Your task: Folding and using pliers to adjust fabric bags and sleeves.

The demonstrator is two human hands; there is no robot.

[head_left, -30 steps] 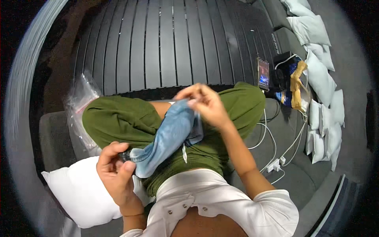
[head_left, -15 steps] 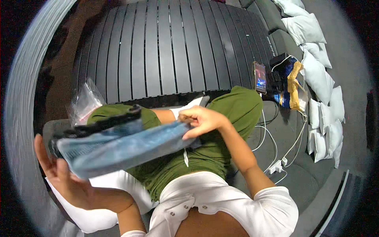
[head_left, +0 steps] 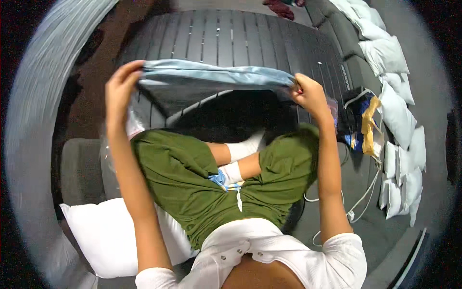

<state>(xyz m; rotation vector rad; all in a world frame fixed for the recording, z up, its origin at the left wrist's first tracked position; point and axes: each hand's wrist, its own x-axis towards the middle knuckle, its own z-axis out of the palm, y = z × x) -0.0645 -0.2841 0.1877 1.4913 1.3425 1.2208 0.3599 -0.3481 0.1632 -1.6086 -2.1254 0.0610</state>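
A blue and black garment (head_left: 216, 74), its exact kind unclear, is stretched sideways in the air in front of me, over the near part of the slatted table. Its light blue upper edge runs from hand to hand, while the dark part below hangs blurred. My left hand (head_left: 122, 86) is closed on the left end of that edge. At the other end, my right hand (head_left: 309, 94) pinches the corner between thumb and fingers. Below it are my crossed legs in green trousers (head_left: 178, 178). A small blue and yellow cloth (head_left: 219, 179) lies by my ankle.
Beyond the garment stands a black slatted table (head_left: 202, 38). A white pillow (head_left: 103, 236) lies on the grey sofa at my left. A clear plastic bag (head_left: 136, 124) sits by my left knee. On the right are a blue and yellow bag (head_left: 369, 125), white cables (head_left: 368, 192) and several white cushions (head_left: 397, 111).
The garment has gone from folded low over my lap to raised and spread out ahead. My left hand, formerly open beside it, now grips its left end; my right hand has moved up and outward.
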